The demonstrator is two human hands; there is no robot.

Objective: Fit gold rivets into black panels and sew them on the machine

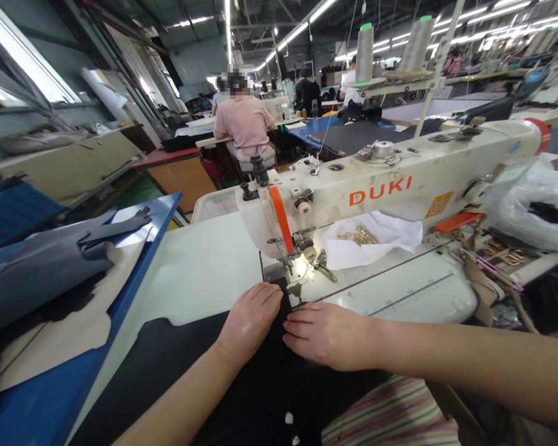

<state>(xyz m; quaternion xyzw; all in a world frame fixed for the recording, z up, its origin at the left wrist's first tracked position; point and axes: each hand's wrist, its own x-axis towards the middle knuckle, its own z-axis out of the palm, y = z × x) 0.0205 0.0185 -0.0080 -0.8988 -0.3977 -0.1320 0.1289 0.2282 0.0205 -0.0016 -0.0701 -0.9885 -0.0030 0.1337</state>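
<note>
Nearest, a striped cloth [395, 409] shows at the bottom, beside the black cloth [177, 365], which spreads from the lower left across the white table [209, 260] and narrows to a strip just in front of the sewing machine's [381, 179] needle area. The left hand [253, 313] lies on this cloth, fingers bent and close together, their tips at the strip. The right hand [330, 334] is just beside it, fingers nearly straight and narrowly spaced, tips at the strip's other side; whether either hand pinches the cloth or only presses it, I cannot tell. To the left, dark grey pieces [41, 266] lie over tan pieces [74, 337] on a blue table [88, 371]. Behind the needle area, small gold-coloured bits [365, 236] sit in a white wrapper [400, 232]. Farther back are two thread cones [365, 56] and a seated person in a pink shirt [246, 124].
</note>
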